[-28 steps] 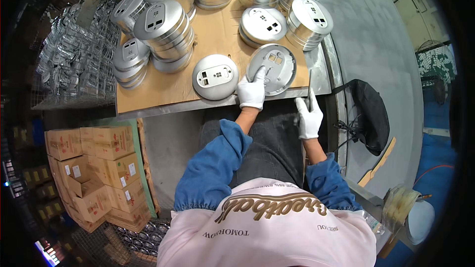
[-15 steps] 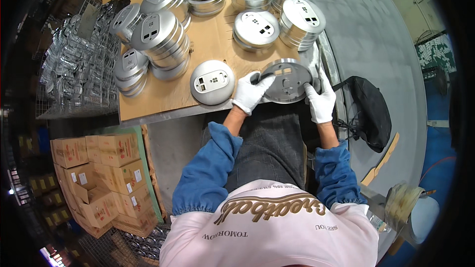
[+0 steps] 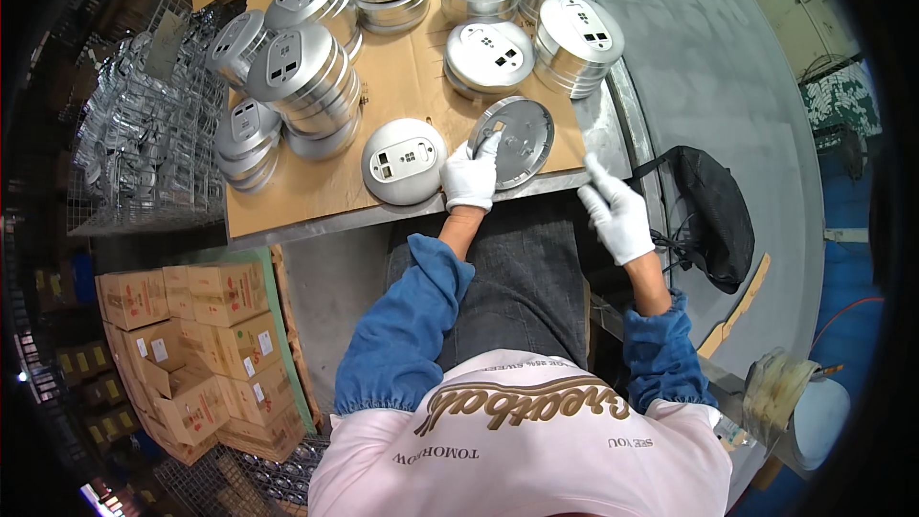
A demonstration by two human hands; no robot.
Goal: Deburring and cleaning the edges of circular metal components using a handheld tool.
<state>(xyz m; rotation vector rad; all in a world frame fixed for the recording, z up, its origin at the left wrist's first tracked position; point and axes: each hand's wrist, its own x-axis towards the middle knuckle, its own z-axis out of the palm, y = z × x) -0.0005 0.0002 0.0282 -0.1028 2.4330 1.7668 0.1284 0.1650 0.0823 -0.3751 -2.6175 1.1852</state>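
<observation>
Round shell in hand: the round shell point(image 3: 525, 141) is at the front of the tabletop point(image 3: 601, 126), tilted, its hollow side toward the wearer; whether its lower rim touches the cardboard sheet point(image 3: 287, 203) is hard to tell at this angle.
Left-hand grip: the white-gloved left hand point(image 3: 471, 174) is clamped on the shell's near-left rim, thumb over the inner side.
Right-hand grip: the gloved right hand point(image 3: 616, 215) has its fingers apart and extended, seemingly with nothing in them, off the front edge and clear of the shell.
Done, by the look of it: many similar discs sit face up in stacks, among them a tall left stack point(image 3: 295, 62) and a right stack point(image 3: 579, 31).
Left, as far as shows: the held shell appears to be mid-handling, apart from every stack; a single face-up housing point(image 3: 406, 161) lies just beside the left hand, unstacked.
Shell's look: dull grey inside, paler round the rim, with small raised features and a cut-out near the thumb.
Housing's look: silvery and domed, an oval white panel on top with dark rectangular openings.
</observation>
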